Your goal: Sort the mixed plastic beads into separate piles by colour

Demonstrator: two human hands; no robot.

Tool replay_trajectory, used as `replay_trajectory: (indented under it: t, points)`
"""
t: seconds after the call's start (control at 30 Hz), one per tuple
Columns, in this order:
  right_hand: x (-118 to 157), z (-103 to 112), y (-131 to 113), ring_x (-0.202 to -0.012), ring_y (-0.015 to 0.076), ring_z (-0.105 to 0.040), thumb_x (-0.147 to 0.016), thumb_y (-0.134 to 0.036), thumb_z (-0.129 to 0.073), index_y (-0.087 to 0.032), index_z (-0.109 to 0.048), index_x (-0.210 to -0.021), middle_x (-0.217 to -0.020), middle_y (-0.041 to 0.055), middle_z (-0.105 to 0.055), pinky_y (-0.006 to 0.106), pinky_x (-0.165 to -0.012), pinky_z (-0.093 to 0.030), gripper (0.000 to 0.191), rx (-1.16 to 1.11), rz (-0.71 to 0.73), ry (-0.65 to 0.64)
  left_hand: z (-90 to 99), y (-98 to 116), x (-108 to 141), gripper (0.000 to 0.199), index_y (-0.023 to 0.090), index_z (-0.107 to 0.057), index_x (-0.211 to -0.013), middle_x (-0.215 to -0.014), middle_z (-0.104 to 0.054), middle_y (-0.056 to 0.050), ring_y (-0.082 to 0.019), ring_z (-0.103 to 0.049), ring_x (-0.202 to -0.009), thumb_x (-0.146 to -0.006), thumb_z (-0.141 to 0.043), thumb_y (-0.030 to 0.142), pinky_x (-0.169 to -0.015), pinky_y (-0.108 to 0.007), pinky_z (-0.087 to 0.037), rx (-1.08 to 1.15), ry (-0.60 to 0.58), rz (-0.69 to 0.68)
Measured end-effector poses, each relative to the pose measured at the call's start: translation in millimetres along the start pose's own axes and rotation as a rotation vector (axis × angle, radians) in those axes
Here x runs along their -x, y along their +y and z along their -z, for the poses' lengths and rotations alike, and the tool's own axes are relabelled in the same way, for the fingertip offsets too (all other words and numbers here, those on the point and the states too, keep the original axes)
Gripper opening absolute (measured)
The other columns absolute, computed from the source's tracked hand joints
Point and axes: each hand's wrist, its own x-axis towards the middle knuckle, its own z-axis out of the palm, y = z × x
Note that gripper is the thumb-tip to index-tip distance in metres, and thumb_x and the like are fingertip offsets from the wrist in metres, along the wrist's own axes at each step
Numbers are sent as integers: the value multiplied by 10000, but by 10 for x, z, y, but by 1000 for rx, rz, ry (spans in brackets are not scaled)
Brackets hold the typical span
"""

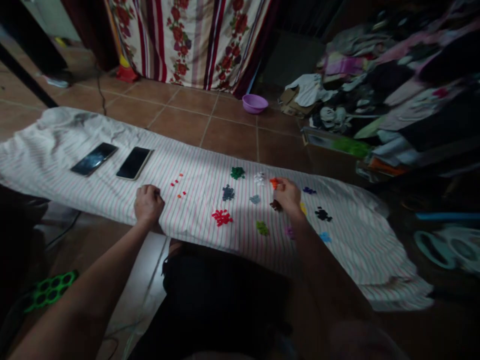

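My right hand [288,196] is at the orange pile [275,183], its fingers pinched together there; what they hold is too small to make out. My left hand [148,204] rests curled on the striped cloth [195,220], left of a few scattered red and orange pieces [179,185]. Small piles of pieces lie around my right hand: green [237,173], white [259,178], dark grey [227,192], light grey [255,199], red [222,217], lime [262,228], brown [275,205] and black [323,214]. My right hand and forearm partly cover the yellow pile [303,208] and the purple one [290,232].
Two phones, one dark [94,159] and one pale-edged [134,163], lie on the cloth's left part. Beyond it, a purple basin [255,103] stands on the tiled floor. Heaped clothes [348,75] fill the right background. A person's foot [58,81] shows at upper left.
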Motion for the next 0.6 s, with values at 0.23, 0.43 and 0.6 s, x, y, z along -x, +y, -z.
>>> replay_trajectory:
  t: [0.23,0.43,0.6]
  points:
    - [436,-361,-1438,-856,174,-607,-814,-163,-467,-177,-690,-965,-942,72,-663,293,-807,-471,270,-357,407,-293,-4,-23,0,128,209,-550,-821,-932,-576,-87,-236,-485,-964,-762,-447,165,-772,-359,-417,23,13,-16]
    - [946,-795,-2258,-963,154,-569,-854,-123,-506,-198,-665,-1043,-1040,55,-621,283,-879,-443,259,-387,670,-565,-15,-35,2,123,211,-541,-819,-921,-574,-81,-235,-487,-954,-760,-451,152,-769,-353,-413,37,29,-40]
    - [1062,-919,-2434,-1014,210,-511,-884,-185,-534,-206,-660,-1061,-1013,76,-612,346,-914,-419,219,-200,730,-556,-35,-45,-4,128,205,-543,-817,-912,-578,-84,-237,-485,-945,-769,-439,147,-775,-354,-405,34,47,-47]
